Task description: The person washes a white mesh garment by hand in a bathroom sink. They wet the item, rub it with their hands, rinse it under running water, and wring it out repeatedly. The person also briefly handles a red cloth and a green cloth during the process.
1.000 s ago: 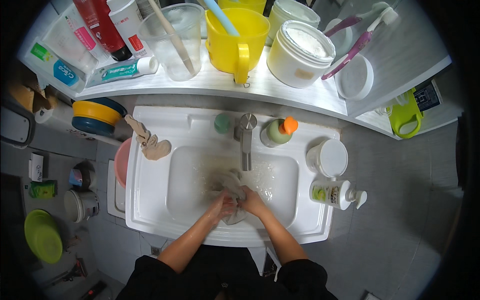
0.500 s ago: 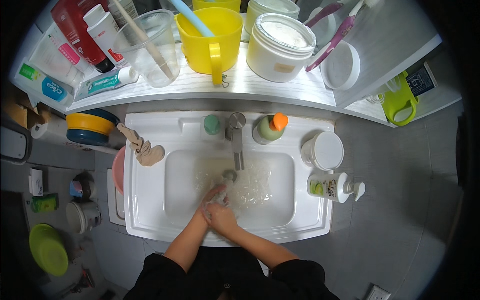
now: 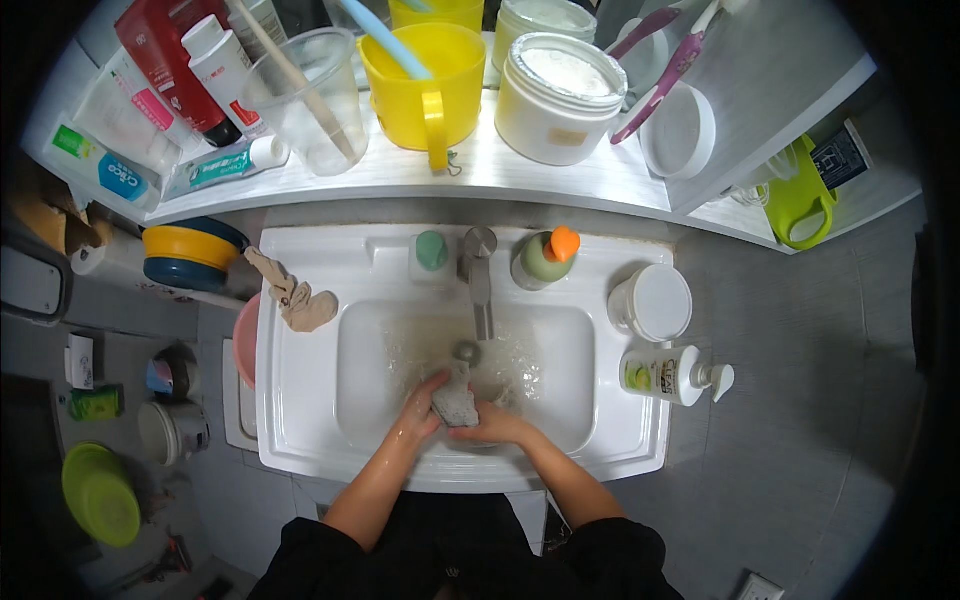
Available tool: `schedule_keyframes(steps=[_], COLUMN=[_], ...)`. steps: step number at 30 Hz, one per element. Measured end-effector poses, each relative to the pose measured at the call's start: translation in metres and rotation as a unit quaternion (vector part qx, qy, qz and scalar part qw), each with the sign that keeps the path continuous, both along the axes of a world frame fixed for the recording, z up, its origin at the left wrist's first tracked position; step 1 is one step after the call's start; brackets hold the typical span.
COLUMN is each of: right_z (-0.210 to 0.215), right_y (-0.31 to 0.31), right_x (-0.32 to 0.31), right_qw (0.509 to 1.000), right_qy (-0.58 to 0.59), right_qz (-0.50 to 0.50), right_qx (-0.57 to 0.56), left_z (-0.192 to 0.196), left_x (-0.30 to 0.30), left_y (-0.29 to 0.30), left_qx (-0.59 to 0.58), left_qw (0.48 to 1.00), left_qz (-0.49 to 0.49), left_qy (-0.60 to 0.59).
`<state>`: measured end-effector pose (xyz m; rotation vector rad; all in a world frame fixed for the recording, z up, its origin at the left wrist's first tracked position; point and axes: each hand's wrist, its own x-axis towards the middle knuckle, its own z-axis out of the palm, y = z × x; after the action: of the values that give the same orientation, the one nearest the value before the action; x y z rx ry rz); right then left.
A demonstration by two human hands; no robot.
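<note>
Over the white sink (image 3: pixel 360 410), my left hand (image 3: pixel 424 404) is closed on the left edge of a wet, light grey sock (image 3: pixel 456 404). My right hand (image 3: pixel 486 424) grips the same sock at its lower right, its fingertips partly hidden beneath the fabric. The sock is spread between both hands just in front of the drain (image 3: pixel 466 352). Above it stands the metal faucet (image 3: pixel 481 290). Cloudy water with bubbles (image 3: pixel 515 365) lies in the basin. A crumpled beige sock (image 3: pixel 308 310) rests on the sink's left rim.
Behind the basin are a green soap bar (image 3: pixel 431 251) and an orange-capped bottle (image 3: pixel 546 258). A white tub (image 3: pixel 652 303) and a pump bottle (image 3: pixel 668 376) stand on the right rim. The shelf (image 3: pixel 400 182) above holds a yellow mug (image 3: pixel 425 95) and toiletries.
My hands have moved apart from being clasped over the bunched sock. The sock is now opened out between them, and my right hand has shifted to the right.
</note>
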<state>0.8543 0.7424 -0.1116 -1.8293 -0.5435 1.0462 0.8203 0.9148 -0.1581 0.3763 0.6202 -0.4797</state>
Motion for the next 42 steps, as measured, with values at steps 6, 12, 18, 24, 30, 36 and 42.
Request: schedule_keyframes(steps=[6, 12, 18, 24, 30, 36, 42], right_z=[-0.083, 0.017, -0.033, -0.003, 0.009, 0.029, 0.076], right_y=[-0.014, 0.065, 0.058, 0.024, 0.032, 0.019, -0.008], right_x=[-0.009, -0.053, -0.020, 0.007, -0.028, -0.023, -0.009], right_qw=[0.963, 0.943, 0.943, 0.942, 0.919, 0.918, 0.899], right_qy=[0.030, -0.311, -0.226, 0.016, 0.040, 0.100, 0.062], right_qz=[-0.261, -0.118, -0.216, -0.332, -0.347, -0.374, -0.398], right_qx=[0.055, -0.032, -0.113, 0.045, 0.183, 0.083, 0.173], left_z=[0.018, -0.095, -0.007, 0.027, 0.067, 0.085, 0.127], left_x=[0.006, -0.021, -0.007, -0.005, -0.021, -0.033, -0.027], left_y=[-0.016, 0.013, -0.018, 0.009, -0.011, 0.005, 0.029], left_qx=[0.208, -0.123, 0.136, 0.601, 0.388, 0.306, 0.252], left_qw=[0.975, 0.976, 0.971, 0.798, 0.918, 0.944, 0.955], left_qz=[0.059, -0.104, 0.032, -0.004, -0.038, -0.089, 0.035], left_qy=[0.052, -0.150, 0.193, 0.048, -0.067, -0.084, -0.151])
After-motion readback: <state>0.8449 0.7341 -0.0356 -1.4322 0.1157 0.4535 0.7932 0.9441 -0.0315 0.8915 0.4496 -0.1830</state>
